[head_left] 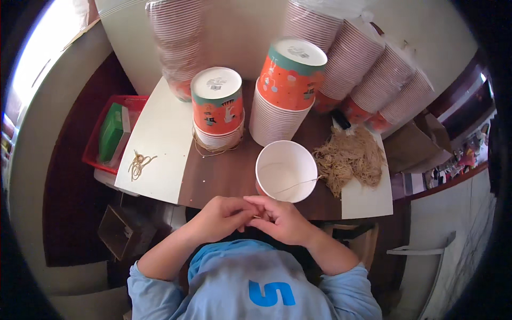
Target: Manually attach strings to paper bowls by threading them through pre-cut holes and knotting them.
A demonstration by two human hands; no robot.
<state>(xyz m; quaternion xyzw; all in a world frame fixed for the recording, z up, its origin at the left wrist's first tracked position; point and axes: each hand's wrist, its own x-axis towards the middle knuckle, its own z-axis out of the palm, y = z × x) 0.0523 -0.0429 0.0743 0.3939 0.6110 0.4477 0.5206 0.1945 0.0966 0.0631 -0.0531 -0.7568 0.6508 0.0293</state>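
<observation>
My left hand (226,214) and my right hand (284,218) meet at the front edge of the table, fingers bent and pinched together. A tiny pale bit shows between the fingertips, too small to make out. Just beyond them an open paper tub (282,160), white inside, stands upright. A thin strand of string (296,186) lies across its inside and reaches the right rim, beside a tangled heap of tan string (352,160). Behind stand two stacks of tubs, each topped by an upturned orange tub (216,109) (290,77); string loops circle the left stack's foot.
Tall plastic-wrapped stacks of tubs (349,61) line the back right, with another wrapped stack (176,48) at back left. A small string bundle (140,165) lies on the table's left. Beyond that edge is a red tray (104,133) holding a green box (112,130).
</observation>
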